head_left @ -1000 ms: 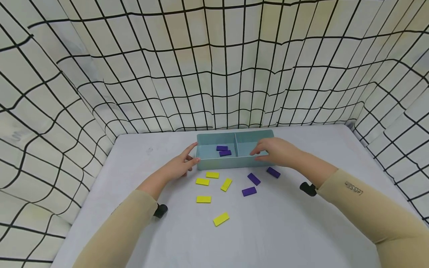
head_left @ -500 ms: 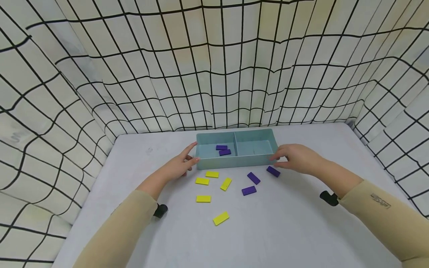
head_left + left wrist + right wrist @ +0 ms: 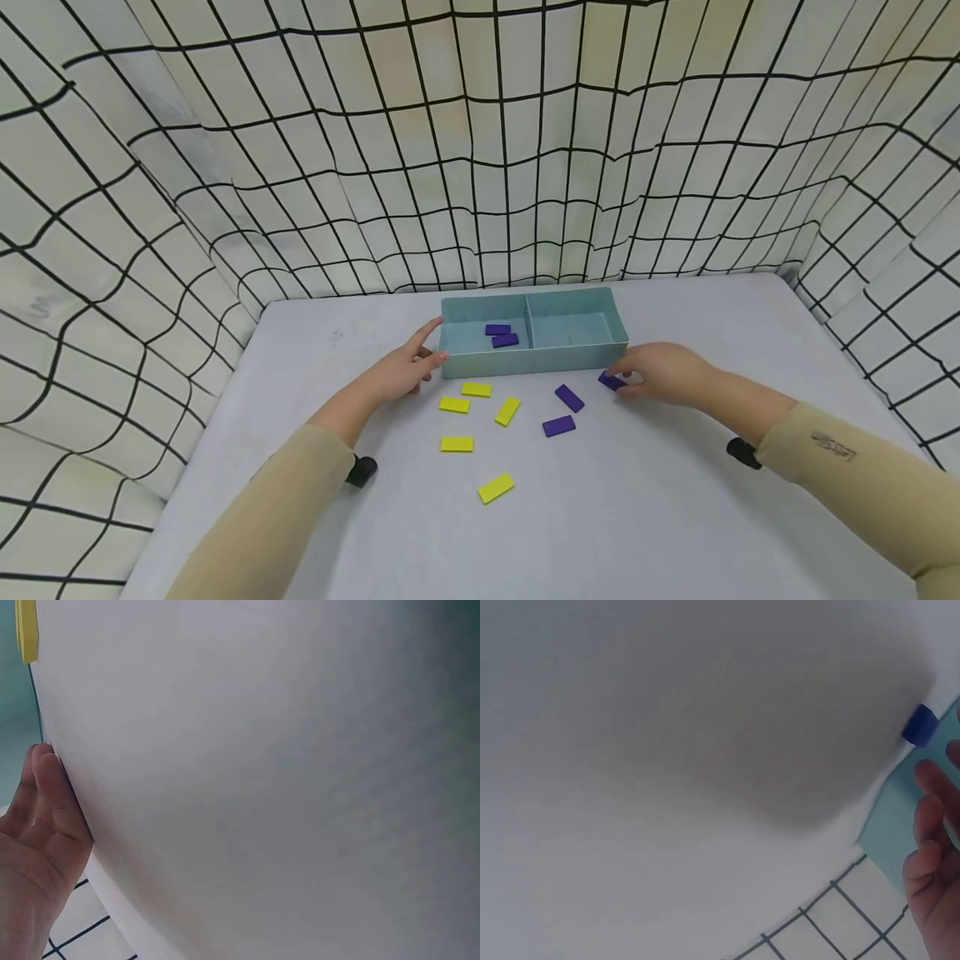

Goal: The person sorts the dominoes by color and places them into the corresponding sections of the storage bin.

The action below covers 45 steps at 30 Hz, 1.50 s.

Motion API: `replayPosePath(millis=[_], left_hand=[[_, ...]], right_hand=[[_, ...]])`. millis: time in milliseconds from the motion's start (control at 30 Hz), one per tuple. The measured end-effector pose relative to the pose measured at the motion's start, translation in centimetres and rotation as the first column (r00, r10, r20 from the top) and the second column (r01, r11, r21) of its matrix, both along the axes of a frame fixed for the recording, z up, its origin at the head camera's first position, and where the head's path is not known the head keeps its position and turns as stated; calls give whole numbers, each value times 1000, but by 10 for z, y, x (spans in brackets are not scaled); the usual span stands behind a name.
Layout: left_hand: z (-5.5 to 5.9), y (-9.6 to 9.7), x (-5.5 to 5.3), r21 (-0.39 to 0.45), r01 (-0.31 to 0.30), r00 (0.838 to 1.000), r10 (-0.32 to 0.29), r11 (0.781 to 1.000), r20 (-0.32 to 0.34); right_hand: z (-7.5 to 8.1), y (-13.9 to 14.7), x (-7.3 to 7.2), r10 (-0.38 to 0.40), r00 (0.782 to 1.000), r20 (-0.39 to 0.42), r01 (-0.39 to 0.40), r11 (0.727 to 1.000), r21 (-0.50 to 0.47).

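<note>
A light blue two-compartment box (image 3: pixel 534 362) stands at the table's far side, with two purple blocks (image 3: pixel 505 340) in its left compartment. My left hand (image 3: pixel 397 373) rests its fingertips at the box's left end; its fingers are extended. At the box's front right corner, my right hand (image 3: pixel 663 373) has its thumb and fingers spread around a flat purple block (image 3: pixel 611 381) on the table, partly covering it. Two more purple blocks (image 3: pixel 558 426) lie to the left of it. In the right wrist view, the fingers (image 3: pixel 930 814) show beside the box wall, below a blue-purple block (image 3: pixel 920 725).
Several yellow blocks (image 3: pixel 496 488) lie scattered on the white table (image 3: pixel 637 517) in front of the box. A white wall covered with a black net (image 3: pixel 491 183) rises behind and along both sides of the table.
My right hand has moved out of the box's right compartment, past its corner and down to the purple block on the table. The left hand keeps its place at the box's left end.
</note>
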<state>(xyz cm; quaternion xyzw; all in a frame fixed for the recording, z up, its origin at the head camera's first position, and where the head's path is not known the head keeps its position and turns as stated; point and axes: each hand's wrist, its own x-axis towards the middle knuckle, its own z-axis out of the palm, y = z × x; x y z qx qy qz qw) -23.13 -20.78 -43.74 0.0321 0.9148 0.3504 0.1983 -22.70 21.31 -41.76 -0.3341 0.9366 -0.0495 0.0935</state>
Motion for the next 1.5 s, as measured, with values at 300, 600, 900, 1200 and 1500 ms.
replayPosePath(millis=[300, 600, 900, 1200, 1500], left_hand=[[3, 4, 2, -4, 1, 1000, -1, 1000, 1], [2, 4, 3, 7, -10, 1000, 10, 1000, 5], [2, 4, 4, 3, -12, 1000, 12, 1000, 7], [3, 3, 4, 2, -4, 1000, 4, 1000, 10], [1, 2, 2, 6, -10, 1000, 10, 1000, 12]], right_hand=[[-8, -1, 0, 17, 1000, -14, -17, 999, 30], [-9, 1, 2, 7, 1000, -19, -7, 1000, 5], [2, 13, 1, -60, 995, 77, 65, 996, -69], [18, 17, -1, -6, 993, 118, 20, 993, -114], [51, 9, -11, 39, 989, 141, -19, 990, -138]])
